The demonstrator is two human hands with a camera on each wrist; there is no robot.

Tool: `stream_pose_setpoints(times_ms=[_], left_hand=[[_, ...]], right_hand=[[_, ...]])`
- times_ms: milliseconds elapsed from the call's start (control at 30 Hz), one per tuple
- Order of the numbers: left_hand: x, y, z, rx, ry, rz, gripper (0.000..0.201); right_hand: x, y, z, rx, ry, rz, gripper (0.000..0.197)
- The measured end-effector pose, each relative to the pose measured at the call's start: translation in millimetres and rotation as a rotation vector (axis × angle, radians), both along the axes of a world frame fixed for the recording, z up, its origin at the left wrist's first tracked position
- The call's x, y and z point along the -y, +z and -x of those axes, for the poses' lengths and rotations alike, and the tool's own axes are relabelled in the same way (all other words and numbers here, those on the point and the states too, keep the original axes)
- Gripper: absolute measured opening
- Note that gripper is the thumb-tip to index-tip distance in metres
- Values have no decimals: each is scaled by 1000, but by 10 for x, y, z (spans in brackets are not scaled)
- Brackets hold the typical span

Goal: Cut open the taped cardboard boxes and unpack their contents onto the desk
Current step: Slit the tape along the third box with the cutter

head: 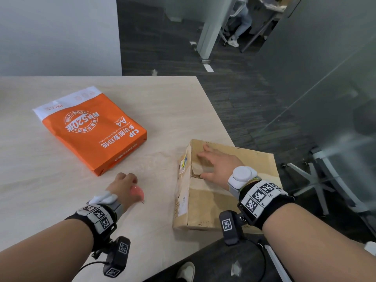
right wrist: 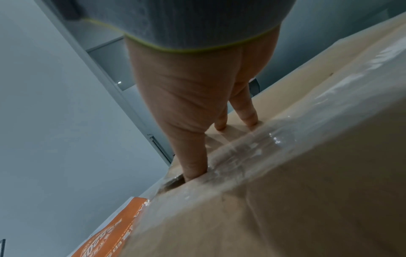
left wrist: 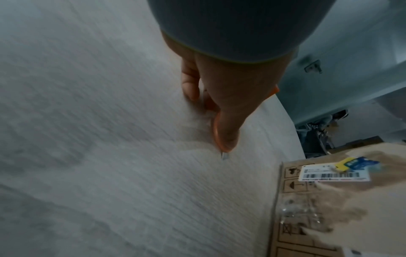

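Both hands work apart: left hand (head: 122, 183) grips a pink cutter (head: 138, 192) on the desk (head: 61, 180) (blade tip showing), right hand (head: 215, 163) lies spread flat on the taped cardboard box (head: 230, 208), near an orange paper ream (head: 91, 129).

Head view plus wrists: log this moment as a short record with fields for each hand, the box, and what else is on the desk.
left hand: grips a pink cutter, blade tip at the desk
right hand: spread flat on the box, thumb tucked into the split seam
box: cardboard, glossy tape, seam partly open, at the desk's right corner
paper ream: orange, flat on the desk, left of the box
contents: not visible
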State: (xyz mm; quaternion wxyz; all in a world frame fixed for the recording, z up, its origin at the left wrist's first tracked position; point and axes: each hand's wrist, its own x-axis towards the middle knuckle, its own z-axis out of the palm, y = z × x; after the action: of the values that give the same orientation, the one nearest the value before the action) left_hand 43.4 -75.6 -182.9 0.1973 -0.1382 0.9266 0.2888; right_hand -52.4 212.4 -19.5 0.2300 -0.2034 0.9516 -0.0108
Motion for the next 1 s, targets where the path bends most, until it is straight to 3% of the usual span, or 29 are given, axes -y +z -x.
stream_pose_setpoints(times_ms=[267,367,533,633,700,800,900,1000], left_hand=[[-18,126,73,5,-137,190,37],[-136,280,131,-31,-81,179,40],[-742,1012,280,-433,-95,-46,26],[-1179,1485,297,-504,-251,-133,53],[-1443,1722,255,-444,-382,-29,61],[-1760,2019,96,-354,-509,127,46],[-1966,2251,-192,-248,-584,155,45],[-2032,2238,-571,-74,-669,138,42]], right_hand=[[-286,16,-208,-24,-185,295,33],[-484,37,-329,-79,-232,320,25],[-852,146,-599,-64,-300,137,33],[-919,254,-694,-68,-297,115,34],[-948,397,-752,-137,-275,139,29],[-1002,718,-910,-226,-231,198,26],[-1178,989,-1206,-167,-229,322,20],[-1416,937,-1547,-62,-173,289,22]])
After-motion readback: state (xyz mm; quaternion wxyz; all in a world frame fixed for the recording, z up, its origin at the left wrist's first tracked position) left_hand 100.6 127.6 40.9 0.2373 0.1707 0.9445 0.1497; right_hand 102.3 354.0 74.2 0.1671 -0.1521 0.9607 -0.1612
